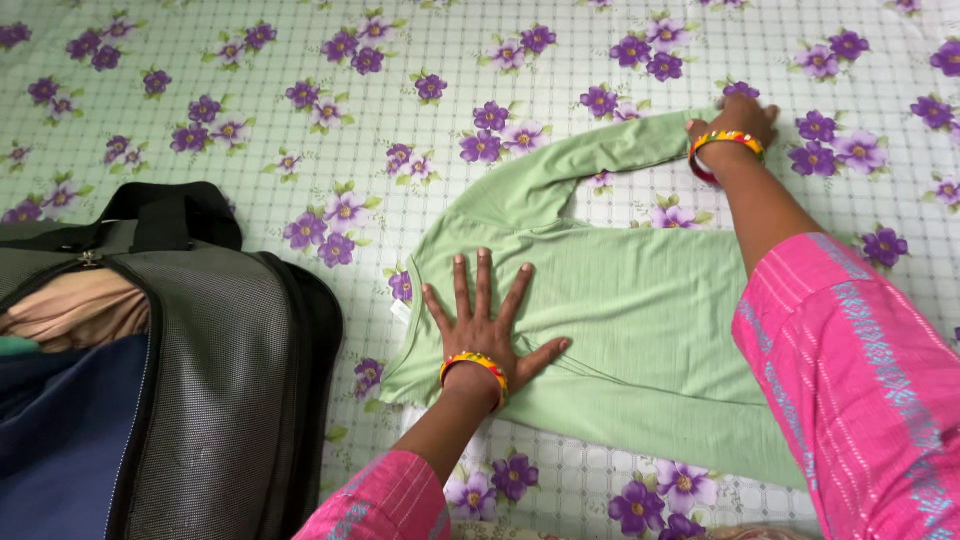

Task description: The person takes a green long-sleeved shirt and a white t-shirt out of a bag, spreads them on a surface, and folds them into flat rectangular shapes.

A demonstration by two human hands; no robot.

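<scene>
A light green long-sleeved garment (640, 320) lies spread on a bedsheet printed with purple flowers (300, 110). My left hand (485, 325) presses flat on the garment's left part, fingers spread. My right hand (740, 118) reaches far across and rests on the end of the green sleeve (590, 155), which stretches up and to the right; whether it pinches the cuff I cannot tell. Both wrists wear colourful bangles and both arms have pink sleeves.
An open grey and black travel bag (215, 380) stands at the left, close to the garment's edge, with folded beige and dark blue clothes (70, 400) inside. The flowered sheet stretches over the rest of the view.
</scene>
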